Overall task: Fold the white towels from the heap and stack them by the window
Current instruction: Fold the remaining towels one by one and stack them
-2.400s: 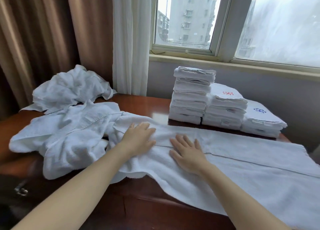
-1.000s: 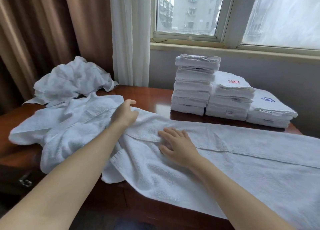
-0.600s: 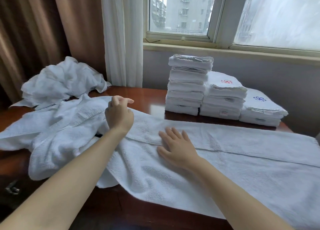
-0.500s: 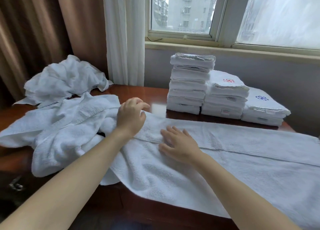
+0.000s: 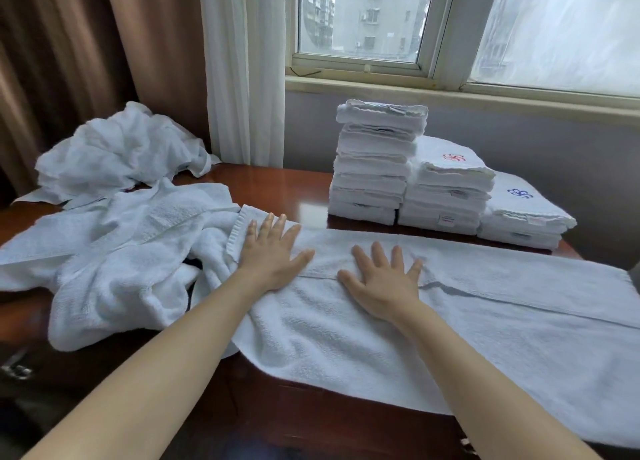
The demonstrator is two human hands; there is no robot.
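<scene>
A long white towel [image 5: 485, 307] lies spread across the wooden table [image 5: 277, 189], folded lengthwise, its near edge hanging over the table front. My left hand [image 5: 272, 252] presses flat on its left end, fingers straight. My right hand [image 5: 384, 276] lies flat beside it, fingers spread, on the fold line. A heap of crumpled white towels [image 5: 114, 151] sits at the far left, with more loose towelling [image 5: 114, 252] in front of it. Three stacks of folded white towels [image 5: 377, 162] stand below the window.
White and brown curtains [image 5: 242, 65] hang behind the heap. The windowsill [image 5: 450, 94] runs above the stacks. The two lower stacks [image 5: 450, 189] carry red and blue embroidered marks. A bare strip of table shows between the heap and the stacks.
My left hand had lifted and curled at the towel's left end; now it is flat on the towel. My right hand has stayed flat, its fingers now spread wider.
</scene>
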